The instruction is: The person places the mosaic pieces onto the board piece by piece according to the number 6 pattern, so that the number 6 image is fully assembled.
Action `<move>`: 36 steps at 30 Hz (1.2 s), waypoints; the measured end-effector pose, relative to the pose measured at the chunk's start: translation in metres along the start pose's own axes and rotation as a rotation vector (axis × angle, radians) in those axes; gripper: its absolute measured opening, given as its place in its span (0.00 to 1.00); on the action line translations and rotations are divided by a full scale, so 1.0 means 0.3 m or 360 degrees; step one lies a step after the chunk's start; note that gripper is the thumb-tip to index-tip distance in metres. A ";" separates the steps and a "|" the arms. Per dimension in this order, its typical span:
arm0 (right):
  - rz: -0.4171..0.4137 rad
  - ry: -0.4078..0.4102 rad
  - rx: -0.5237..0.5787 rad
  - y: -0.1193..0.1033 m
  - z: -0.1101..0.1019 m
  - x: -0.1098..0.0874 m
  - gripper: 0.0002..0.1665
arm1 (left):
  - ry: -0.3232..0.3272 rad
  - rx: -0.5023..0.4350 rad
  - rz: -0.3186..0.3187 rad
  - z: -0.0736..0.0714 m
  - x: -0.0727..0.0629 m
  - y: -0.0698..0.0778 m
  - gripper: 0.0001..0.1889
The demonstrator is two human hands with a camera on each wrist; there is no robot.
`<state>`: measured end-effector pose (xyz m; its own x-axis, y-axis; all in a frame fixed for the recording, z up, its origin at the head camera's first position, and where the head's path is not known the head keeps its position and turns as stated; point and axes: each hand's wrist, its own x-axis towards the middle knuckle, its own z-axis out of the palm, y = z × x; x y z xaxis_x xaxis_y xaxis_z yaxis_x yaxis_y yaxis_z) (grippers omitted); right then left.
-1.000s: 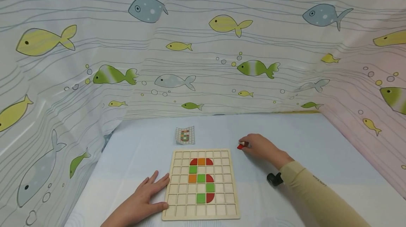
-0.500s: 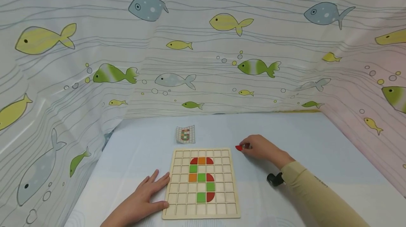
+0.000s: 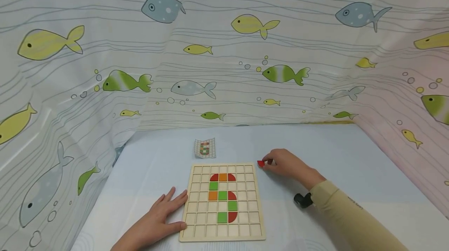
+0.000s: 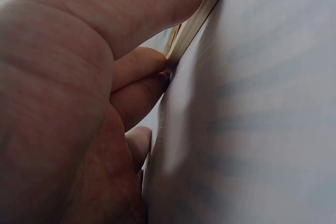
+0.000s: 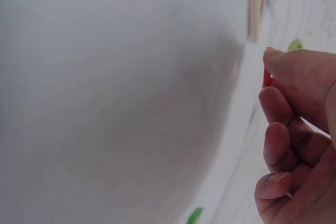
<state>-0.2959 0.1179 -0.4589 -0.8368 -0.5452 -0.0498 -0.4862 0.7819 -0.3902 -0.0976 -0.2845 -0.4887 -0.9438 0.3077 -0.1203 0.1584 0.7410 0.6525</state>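
Note:
A square wooden grid board (image 3: 198,232) lies on the table, with red quarter-round, orange and green square tiles set in some of its cells. My left hand (image 3: 157,216) rests beside it, fingers straight, thumb and fingertips touching its left edge; the left wrist view shows the thumb (image 4: 152,3) against that edge. Just off the board's upper right corner, my right hand (image 3: 285,165) pinches a red quarter-round tile (image 3: 260,163) between thumb and fingers. In the right wrist view only a sliver of the red tile (image 5: 267,74) shows, the other fingers curled below it.
Behind the board lies a small pattern card (image 3: 205,148) printed with a coloured figure on a grid. A black wrist camera (image 3: 303,200) hangs under the right wrist. A fish-print curtain (image 3: 224,60) encloses the pale table (image 3: 350,157) at the back and sides.
My right hand has shifted slightly left towards the board with the red quarter-round tile, which now shows more clearly at the fingertips. The left hand and the board have stayed put.

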 end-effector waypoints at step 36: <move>-0.0677 -0.0136 -0.0021 -0.449 0.162 -0.096 0.09 | 0.0009 0.0035 0.0056 0.003 0.002 -0.017 0.44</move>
<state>-0.1942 0.0137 -0.4496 -0.5378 -0.8423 0.0365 -0.7869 0.4859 -0.3804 -0.0988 -0.2875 -0.4928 -0.9392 0.3305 -0.0930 0.1981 0.7428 0.6396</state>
